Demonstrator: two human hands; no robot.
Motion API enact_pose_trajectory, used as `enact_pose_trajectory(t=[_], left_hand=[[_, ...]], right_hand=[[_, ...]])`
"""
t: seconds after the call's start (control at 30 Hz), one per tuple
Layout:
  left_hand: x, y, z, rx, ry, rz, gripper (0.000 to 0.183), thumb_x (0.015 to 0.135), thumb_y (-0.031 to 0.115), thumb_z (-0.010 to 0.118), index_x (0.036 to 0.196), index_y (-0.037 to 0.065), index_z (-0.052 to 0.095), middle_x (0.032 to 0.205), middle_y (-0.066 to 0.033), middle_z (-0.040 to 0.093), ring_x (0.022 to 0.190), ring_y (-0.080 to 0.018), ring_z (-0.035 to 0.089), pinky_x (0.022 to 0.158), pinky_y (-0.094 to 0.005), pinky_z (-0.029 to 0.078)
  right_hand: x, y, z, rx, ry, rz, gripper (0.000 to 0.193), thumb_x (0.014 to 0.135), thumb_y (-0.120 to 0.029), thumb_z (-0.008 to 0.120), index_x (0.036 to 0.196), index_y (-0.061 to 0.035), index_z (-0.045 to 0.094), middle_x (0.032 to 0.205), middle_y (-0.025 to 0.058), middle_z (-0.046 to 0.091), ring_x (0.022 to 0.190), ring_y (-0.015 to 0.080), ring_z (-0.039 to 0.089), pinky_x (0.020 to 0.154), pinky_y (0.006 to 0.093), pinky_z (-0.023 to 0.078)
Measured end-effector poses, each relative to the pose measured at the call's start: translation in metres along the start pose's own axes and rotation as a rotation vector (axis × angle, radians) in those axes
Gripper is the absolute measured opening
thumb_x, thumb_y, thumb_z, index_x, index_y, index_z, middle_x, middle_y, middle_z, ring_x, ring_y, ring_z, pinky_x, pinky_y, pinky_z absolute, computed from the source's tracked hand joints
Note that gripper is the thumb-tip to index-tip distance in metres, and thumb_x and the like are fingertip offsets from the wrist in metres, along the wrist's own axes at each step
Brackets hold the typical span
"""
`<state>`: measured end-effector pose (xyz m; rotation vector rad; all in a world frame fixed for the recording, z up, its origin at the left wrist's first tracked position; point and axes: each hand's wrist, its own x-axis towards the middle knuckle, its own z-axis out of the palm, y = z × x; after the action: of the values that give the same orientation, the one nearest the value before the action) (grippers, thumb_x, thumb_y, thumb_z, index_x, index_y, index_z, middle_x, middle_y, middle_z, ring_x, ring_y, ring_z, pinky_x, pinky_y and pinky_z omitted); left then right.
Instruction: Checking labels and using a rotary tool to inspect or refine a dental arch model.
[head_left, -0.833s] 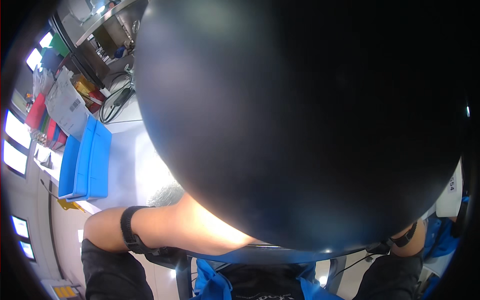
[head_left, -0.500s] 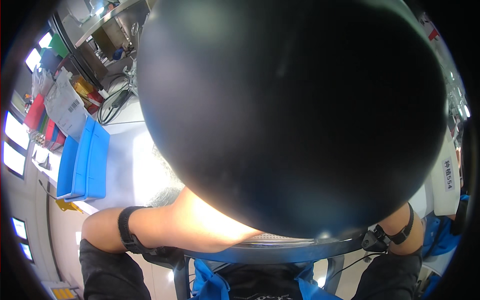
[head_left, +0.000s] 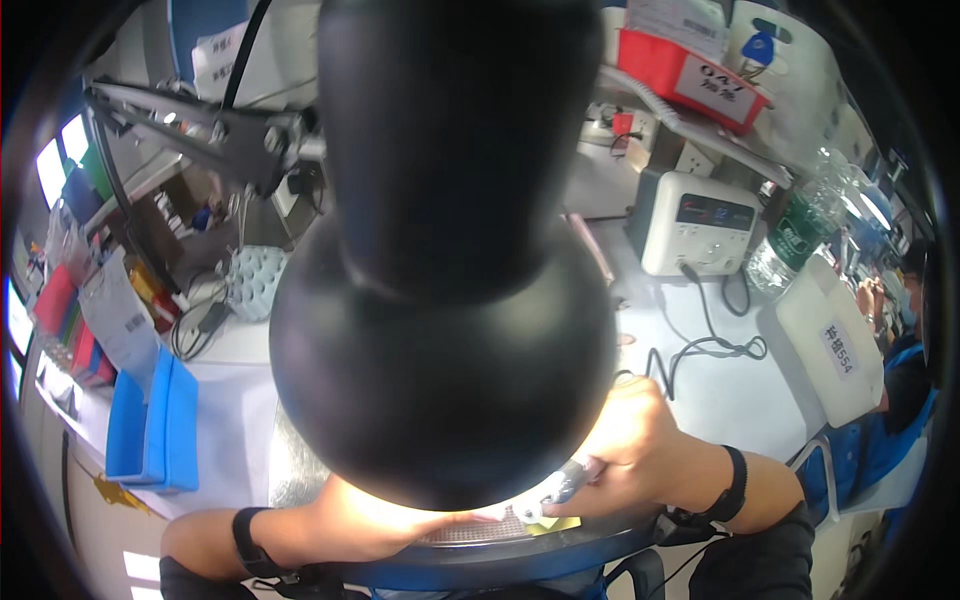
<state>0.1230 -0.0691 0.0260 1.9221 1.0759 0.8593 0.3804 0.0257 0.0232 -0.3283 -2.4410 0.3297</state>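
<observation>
A large black lamp head [head_left: 440, 390] hangs over the middle of the work area and hides much of what lies beneath it. My right hand [head_left: 635, 440] is closed round a small grey object [head_left: 568, 484] with a pale round end, its kind unclear. From the left comes my left hand [head_left: 370, 520], mostly covered by the lamp; only a fingertip shows near that round end, so its grip is hidden. Below both hands lies a fine mesh or perforated surface [head_left: 470, 530], with a small yellow piece [head_left: 560, 524] beside the grey object.
Blue bins [head_left: 175, 430] stand at the left, near a metal lamp arm [head_left: 220, 140]. To the right are a white control box [head_left: 695, 225] with a dark cable [head_left: 720, 348], a plastic bottle [head_left: 795, 240], a white container [head_left: 825, 340] and a red tray [head_left: 690, 80]. Another person [head_left: 905, 390] sits far right.
The black lamp fills less of the picture, and the desk behind it shows. My right hand and the grey object have come into sight, and the mesh surface shows more.
</observation>
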Motion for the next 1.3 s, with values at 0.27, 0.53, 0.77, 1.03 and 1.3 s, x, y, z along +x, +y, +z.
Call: enact_pose_trajectory(t=[0.27, 0.53, 0.77, 1.03, 1.3], left_hand=[[0.001, -0.013, -0.001, -0.107, 0.100, -0.046, 0.031, 0.087, 0.015, 0.084, 0.112, 0.000, 0.074, 0.110, -0.0111, 0.076, 0.099, -0.0211, 0.072, 0.089, -0.0326, 0.057], [0.000, 0.000, -0.007, -0.256, -0.018, -0.191, 0.031, 0.091, 0.013, 0.080, 0.118, -0.001, 0.072, 0.113, -0.0091, 0.076, 0.106, -0.0179, 0.070, 0.093, -0.0315, 0.055], [0.001, -0.006, -0.001, -0.316, -0.012, -0.117, 0.033, 0.092, 0.013, 0.079, 0.121, 0.000, 0.072, 0.118, -0.0092, 0.075, 0.110, -0.0173, 0.069, 0.097, -0.0307, 0.053], [0.001, -0.001, -0.009, -0.184, -0.073, -0.082, 0.030, 0.094, 0.014, 0.077, 0.121, 0.000, 0.073, 0.121, -0.0104, 0.074, 0.112, -0.0181, 0.069, 0.098, -0.0320, 0.053], [0.001, -0.001, -0.002, -0.278, -0.027, -0.108, 0.027, 0.098, 0.013, 0.072, 0.122, 0.000, 0.073, 0.124, -0.0105, 0.073, 0.114, -0.0186, 0.068, 0.100, -0.0315, 0.052]], right_hand=[[0.001, 0.003, 0.007, -0.036, 0.031, 0.049, 0.037, 0.074, -0.048, 0.084, 0.072, -0.0158, 0.065, 0.056, -0.0018, 0.054, 0.049, 0.0183, 0.059, 0.044, 0.0331, 0.044], [0.001, -0.001, 0.003, -0.120, 0.003, -0.022, 0.042, 0.076, -0.052, 0.081, 0.063, -0.0178, 0.060, 0.054, -0.0008, 0.054, 0.048, 0.0199, 0.060, 0.043, 0.0346, 0.045], [-0.004, -0.004, 0.002, -0.119, 0.008, -0.019, 0.043, 0.076, -0.053, 0.081, 0.061, -0.0179, 0.062, 0.055, -0.0007, 0.056, 0.049, 0.0200, 0.061, 0.044, 0.0346, 0.045], [0.001, -0.005, 0.002, -0.105, -0.017, -0.057, 0.043, 0.078, -0.051, 0.080, 0.058, -0.0195, 0.060, 0.054, -0.0026, 0.053, 0.047, 0.0184, 0.059, 0.043, 0.0341, 0.043], [-0.001, -0.003, 0.004, -0.116, -0.006, -0.005, 0.043, 0.076, -0.052, 0.081, 0.060, -0.0182, 0.061, 0.053, -0.0016, 0.055, 0.047, 0.0196, 0.060, 0.043, 0.0339, 0.044]])
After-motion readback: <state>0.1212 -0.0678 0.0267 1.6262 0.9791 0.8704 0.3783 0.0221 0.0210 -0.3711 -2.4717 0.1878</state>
